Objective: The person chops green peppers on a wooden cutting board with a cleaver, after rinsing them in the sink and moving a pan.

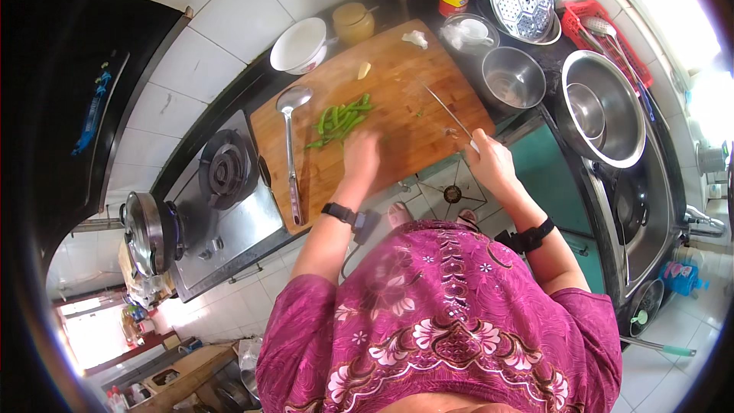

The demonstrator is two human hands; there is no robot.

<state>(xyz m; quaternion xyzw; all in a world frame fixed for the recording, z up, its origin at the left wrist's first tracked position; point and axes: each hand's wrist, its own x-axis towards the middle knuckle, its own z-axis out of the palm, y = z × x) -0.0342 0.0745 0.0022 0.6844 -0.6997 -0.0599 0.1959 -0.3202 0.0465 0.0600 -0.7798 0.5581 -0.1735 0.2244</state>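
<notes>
My right hand [494, 162] is closed around the pale handle of a knife [450, 112]. Its blade shows nearly edge-on as a thin line over the right part of a wooden cutting board [401, 86]. Cut green peppers [338, 120] lie in a small pile left of the board's middle. Motion blurs my left hand [362, 155] at the near edge of that pile; its fingertips are unclear, and I cannot tell if they hold anything. A metal ladle [289, 143] lies along the board's left side. Garlic-like white pieces [415, 39] and a pale yellow slice [363, 70] sit farther back.
Left of the board is a gas burner [225, 169], with a lidded pot [150, 234] beyond. Behind stand a white bowl [299, 46] and a yellowish jar [352, 23]. To the right are a steel pot [513, 78], a large steel basin [602, 109] and a sink [654, 212].
</notes>
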